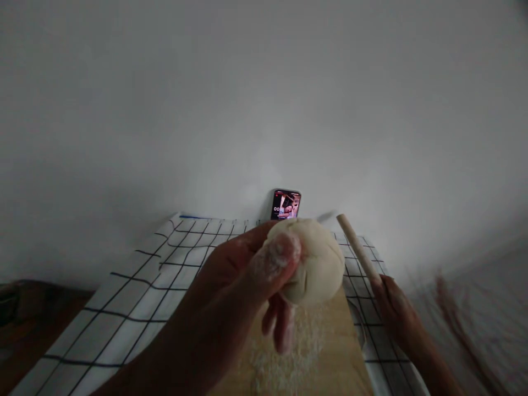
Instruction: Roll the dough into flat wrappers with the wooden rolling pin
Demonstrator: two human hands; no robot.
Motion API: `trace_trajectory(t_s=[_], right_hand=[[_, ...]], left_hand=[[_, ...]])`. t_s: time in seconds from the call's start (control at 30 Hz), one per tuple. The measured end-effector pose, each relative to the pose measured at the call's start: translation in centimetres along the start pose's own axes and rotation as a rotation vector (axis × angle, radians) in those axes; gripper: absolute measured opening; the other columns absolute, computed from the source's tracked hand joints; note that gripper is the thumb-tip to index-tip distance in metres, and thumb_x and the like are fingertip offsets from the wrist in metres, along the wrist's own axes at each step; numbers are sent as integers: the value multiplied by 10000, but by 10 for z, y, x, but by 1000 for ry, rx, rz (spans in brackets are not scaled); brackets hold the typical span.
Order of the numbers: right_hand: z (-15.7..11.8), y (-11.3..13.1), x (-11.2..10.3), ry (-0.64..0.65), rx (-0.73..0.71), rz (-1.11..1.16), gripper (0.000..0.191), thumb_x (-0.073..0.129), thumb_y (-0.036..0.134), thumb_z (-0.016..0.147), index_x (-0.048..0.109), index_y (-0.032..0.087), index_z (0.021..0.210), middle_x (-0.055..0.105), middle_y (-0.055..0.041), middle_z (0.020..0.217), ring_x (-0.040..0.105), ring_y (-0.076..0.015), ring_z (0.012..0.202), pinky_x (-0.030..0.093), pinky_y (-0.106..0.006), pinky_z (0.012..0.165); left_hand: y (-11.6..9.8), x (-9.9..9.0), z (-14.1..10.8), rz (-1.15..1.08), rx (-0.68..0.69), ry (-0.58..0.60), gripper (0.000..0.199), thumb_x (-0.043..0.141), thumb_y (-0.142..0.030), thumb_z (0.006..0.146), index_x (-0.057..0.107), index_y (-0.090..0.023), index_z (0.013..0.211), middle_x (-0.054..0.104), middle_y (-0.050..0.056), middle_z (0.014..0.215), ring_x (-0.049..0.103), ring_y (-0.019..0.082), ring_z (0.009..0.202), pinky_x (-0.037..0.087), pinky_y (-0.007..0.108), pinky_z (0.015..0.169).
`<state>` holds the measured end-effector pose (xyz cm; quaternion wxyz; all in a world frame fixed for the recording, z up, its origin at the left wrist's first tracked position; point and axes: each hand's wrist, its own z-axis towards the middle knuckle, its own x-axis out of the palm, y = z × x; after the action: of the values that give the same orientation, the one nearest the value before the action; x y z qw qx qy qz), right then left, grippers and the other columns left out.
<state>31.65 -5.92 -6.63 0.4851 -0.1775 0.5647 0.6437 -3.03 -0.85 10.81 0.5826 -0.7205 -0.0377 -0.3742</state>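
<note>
Two hands [251,275] — one dough ball [319,264], one rolling pin [358,246].

The left hand [247,280] is raised in front of the chest, thumb pressed forward and whitened at its tip, two lower fingertips curling into view beneath; its forearm slants up from the lower edge, in shadow; the right hand [391,302] is lower and well apart, out to the side, fingers closed, its bare forearm angling inward.
</note>
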Motion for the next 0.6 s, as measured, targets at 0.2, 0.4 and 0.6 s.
trace_trajectory(t_s=[0.2, 0.4, 0.6], right_hand=[[-6, 9, -4, 8, 111, 236, 367, 379, 569, 1020, 539, 248, 945, 491, 16, 681, 492, -186, 567, 426, -307, 504], [-10, 16, 0, 27, 148, 255, 355, 408, 582, 1008, 569, 269, 1055, 499, 30, 707, 499, -188, 621, 429, -289, 544], [-10, 9, 2, 83, 151, 244, 362, 409, 569, 1014, 564, 266, 1138, 567, 7, 776, 553, -203, 696, 446, -292, 576]], left_hand=[[-5, 7, 6, 110, 65, 47, 679, 872, -302, 705, 637, -304, 1341, 736, 64, 1107, 619, 128, 550, 461, 189, 393], [0, 8, 1, 255, 91, 130, 504, 750, -543, 823, 732, -180, 1173, 745, 61, 793, 619, 138, 550, 496, 229, 526], [47, 7, 16, -115, -27, 149, 235, 746, -378, 857, 701, -223, 1028, 706, 57, 1174, 684, 199, 844, 591, 303, 653]])
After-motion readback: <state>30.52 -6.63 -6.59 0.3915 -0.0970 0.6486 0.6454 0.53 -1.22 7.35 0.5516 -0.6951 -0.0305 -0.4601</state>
